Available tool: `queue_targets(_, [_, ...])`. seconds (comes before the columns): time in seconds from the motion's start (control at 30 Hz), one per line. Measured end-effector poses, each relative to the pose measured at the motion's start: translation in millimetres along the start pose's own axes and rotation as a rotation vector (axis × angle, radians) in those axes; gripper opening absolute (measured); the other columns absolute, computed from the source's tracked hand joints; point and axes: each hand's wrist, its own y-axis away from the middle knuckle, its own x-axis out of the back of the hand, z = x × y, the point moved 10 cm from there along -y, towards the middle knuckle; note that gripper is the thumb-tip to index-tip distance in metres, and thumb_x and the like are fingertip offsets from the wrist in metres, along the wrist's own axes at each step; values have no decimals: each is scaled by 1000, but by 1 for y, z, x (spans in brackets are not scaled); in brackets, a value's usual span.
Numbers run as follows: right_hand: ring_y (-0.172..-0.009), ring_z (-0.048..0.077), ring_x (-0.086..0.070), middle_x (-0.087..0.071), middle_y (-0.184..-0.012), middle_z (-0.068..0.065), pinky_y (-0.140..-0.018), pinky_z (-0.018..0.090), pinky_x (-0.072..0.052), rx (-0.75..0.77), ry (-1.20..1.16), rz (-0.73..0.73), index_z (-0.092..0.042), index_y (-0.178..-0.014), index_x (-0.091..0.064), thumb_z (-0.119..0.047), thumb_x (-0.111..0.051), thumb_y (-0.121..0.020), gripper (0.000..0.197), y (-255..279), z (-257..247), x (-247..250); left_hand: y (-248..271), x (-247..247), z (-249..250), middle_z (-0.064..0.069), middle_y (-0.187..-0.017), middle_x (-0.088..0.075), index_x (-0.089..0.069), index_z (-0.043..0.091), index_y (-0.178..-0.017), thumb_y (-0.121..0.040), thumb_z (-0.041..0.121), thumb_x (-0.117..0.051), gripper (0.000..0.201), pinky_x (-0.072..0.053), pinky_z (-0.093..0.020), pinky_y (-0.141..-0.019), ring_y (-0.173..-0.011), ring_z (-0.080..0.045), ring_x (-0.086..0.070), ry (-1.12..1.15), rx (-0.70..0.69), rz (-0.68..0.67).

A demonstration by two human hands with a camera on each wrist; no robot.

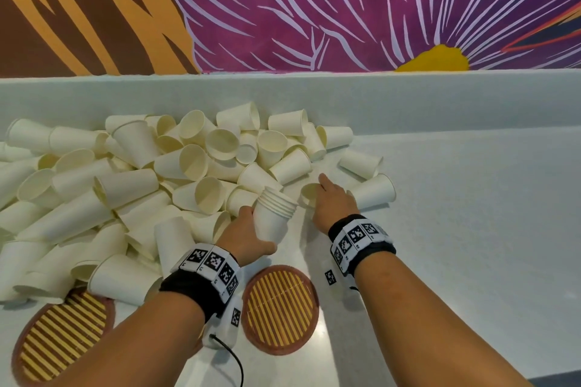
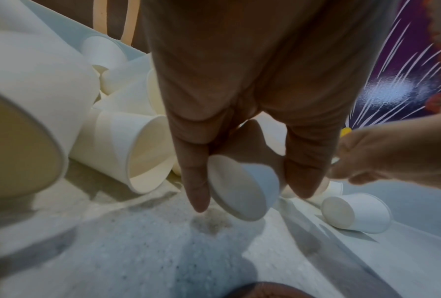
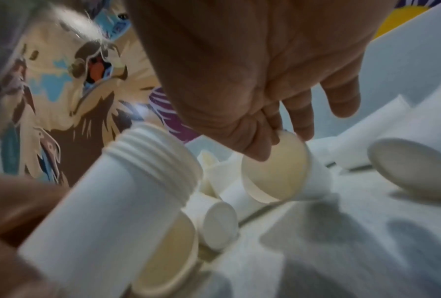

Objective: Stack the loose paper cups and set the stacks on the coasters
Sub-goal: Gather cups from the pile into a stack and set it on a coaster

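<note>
The left hand [image 1: 248, 236] grips a stack of nested cups [image 1: 273, 214], tilted with its open end toward the pile of loose cups [image 1: 125, 185], fingers and thumb wrapped round the lower part. The right hand [image 1: 333, 201] reaches to a single loose cup [image 1: 309, 193] lying on its side on the white surface [image 1: 471, 214]; in the right wrist view its fingertips [image 3: 303, 131] pinch the cup's rim, so it has hold of that cup. Two round striped coasters sit near the front edge, the nearer coaster [image 1: 279, 308] bare, the left coaster [image 1: 63, 333] partly covered by spilled cups

My guess is the next move is to slot this cup into the stack. Risks from here: the thin rim could crush or fold under a fingertip pinch, and a dented cup may jam instead of nesting. The stack is held tilted and low down, so a push from the new cup could lever it out of the grip or slide the top cups off. Cups crowding the left coaster would topple a stack set there unless cleared first
</note>
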Motion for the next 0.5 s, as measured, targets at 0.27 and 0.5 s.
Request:
queue_targets(0.27, [-86, 28, -56, -56, -99, 13, -72, 30, -41, 89, -346, 458, 2, -93, -64, -13, -44, -92, 25, 25, -12, 116, -2, -4, 6, -3, -108, -48, -30, 8, -130, -70, 24, -80, 80, -42, -30, -76, -96, -20, -49, 2, -19, -9])
queue_targets(0.5, [-75, 27, -50, -49, -67, 4, -65, 32, -36, 114, -426, 122, -11, -64, -42, -21, -38, -95, 33, 24, -30, 77, -10, -8, 26, 4, -105, -57, -43, 22, -117, -52, 40, -81, 78, -55, -38, -75, -97, -18, -61, 118, -135, 32])
